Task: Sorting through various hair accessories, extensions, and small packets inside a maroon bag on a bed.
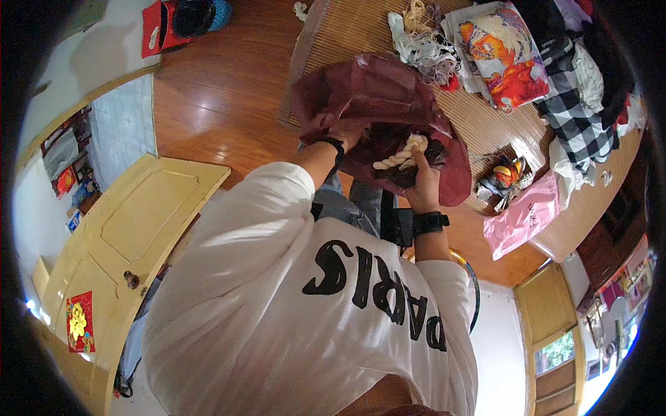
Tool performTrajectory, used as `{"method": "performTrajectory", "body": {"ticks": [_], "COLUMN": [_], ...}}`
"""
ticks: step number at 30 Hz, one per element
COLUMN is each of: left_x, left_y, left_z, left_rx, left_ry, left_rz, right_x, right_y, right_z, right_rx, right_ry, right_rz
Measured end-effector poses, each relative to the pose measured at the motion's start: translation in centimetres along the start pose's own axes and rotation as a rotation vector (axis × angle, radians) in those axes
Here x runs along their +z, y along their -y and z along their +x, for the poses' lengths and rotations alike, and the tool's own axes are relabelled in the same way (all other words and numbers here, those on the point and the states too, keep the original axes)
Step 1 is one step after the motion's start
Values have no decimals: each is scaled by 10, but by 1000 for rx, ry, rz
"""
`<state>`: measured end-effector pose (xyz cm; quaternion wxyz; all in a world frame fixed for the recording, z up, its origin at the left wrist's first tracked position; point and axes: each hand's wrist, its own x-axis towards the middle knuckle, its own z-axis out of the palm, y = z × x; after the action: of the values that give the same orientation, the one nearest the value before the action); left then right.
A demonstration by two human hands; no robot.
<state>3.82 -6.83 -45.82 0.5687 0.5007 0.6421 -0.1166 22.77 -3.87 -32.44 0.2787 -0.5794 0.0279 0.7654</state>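
A dark maroon bag [385, 99] is spread above my legs, at the edge of a bed covered with a slatted mat. My left hand [351, 134] is at the bag's left side, and the maroon material hides its fingers. Whether it grips the bag or only rests in it, I cannot tell. Between the thumb and fingers of my right hand [425, 179] is a twisted cream thread skein [398, 158]. Dark thread [436, 153] bunches beside and beneath that skein, against the bag.
On the slatted mat [343, 39] lie pale thread skeins [421, 49], a folded colourful embroidery [504, 57], a black-and-white checked cloth [577, 114], a bundle of coloured threads [502, 174] and a pink plastic bag [525, 213]. An open yellow door [151, 208] stands left of the wooden floor [218, 88].
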Motion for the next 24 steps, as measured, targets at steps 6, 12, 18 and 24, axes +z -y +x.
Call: {"method": "performTrajectory", "body": {"ticks": [6,12,18,24], "left_x": [38,-40,-29,-62], "left_y": [39,-57,-65,-33], "left_z": [23,-67,-89,-77], "left_rx": [329,248,475,351], "left_ry": [-185,-62,-175,-244], "left_rz": [-656,-63,73,704], "right_x": [-24,-16,-6,-7], "right_y": [-8,-13,-32,-16], "right_z": [11,15,35,67], "right_rx": [33,153,-21,-179], "right_ry": [39,15,42,51], "right_rz": [33,35,-91,-266]}}
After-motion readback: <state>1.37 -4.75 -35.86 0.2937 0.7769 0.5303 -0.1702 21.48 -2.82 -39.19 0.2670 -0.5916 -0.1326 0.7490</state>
